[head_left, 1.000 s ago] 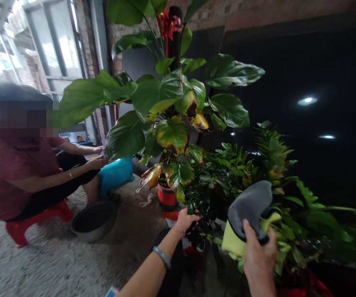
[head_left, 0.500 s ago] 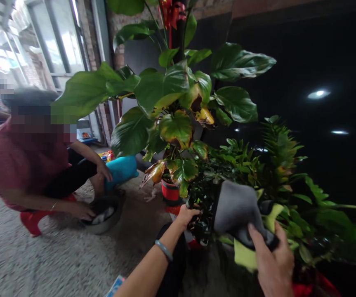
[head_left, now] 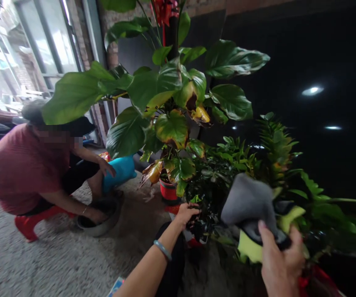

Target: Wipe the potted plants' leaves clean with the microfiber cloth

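My right hand (head_left: 281,264) is closed on a grey and yellow cloth (head_left: 253,212), held up against a low plant with narrow leaves (head_left: 277,161). My left hand (head_left: 186,213), with a pale bracelet on the wrist, reaches into the dark small-leaved plant (head_left: 208,198) and grips its foliage. Behind them stands a tall plant with big green and yellowing leaves (head_left: 165,99) in a red pot (head_left: 168,192).
A person in a dark red shirt (head_left: 23,165) squats at the left, one hand in a metal basin (head_left: 99,216) on the speckled floor. A blue object (head_left: 120,171) lies by that person's knee. A dark glossy wall (head_left: 320,62) fills the right; windows stand at far left.
The squatting person has leaned lower over the basin. My right hand and cloth shifted slightly right and down. My left hand stays in the foliage.
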`<state>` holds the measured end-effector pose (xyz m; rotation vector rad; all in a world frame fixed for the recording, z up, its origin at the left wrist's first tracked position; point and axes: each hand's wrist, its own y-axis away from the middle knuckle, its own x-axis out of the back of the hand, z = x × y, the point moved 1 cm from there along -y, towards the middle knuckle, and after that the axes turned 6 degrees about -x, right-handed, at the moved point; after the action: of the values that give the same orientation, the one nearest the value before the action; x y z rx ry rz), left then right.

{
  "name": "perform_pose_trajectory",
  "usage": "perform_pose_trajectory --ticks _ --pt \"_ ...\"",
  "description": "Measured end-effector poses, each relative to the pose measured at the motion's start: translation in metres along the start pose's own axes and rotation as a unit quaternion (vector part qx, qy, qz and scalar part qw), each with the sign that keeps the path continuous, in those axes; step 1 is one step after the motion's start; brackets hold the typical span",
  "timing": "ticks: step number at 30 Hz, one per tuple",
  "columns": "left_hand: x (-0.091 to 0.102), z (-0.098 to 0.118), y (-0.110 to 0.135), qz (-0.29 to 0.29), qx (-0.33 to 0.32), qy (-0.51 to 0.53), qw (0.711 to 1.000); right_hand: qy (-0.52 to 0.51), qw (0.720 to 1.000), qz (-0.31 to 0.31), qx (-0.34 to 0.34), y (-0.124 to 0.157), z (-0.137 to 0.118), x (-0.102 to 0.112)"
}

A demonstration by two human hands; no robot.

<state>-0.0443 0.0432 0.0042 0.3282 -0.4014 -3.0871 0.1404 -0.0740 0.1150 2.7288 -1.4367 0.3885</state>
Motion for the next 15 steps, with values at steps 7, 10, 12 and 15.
perform_pose_trajectory --ticks 7,10,12,15 --pt "-0.003 0.003 0.003 0.023 0.004 -0.029 0.999 -0.042 0.952 -0.224 -0.203 0.046 0.067 -0.048" --pt "0.002 0.002 -0.001 0.027 -0.029 -0.018 0.999 -0.050 0.933 -0.289 -0.210 0.070 0.096 -0.036" --pt "0.005 0.002 -0.003 0.029 -0.024 -0.019 0.999 -0.059 0.936 -0.283 -0.202 0.063 0.089 -0.022" --pt "0.006 0.002 -0.001 0.034 -0.014 -0.018 0.999 -0.080 0.972 -0.174 -0.135 0.030 0.052 -0.009"
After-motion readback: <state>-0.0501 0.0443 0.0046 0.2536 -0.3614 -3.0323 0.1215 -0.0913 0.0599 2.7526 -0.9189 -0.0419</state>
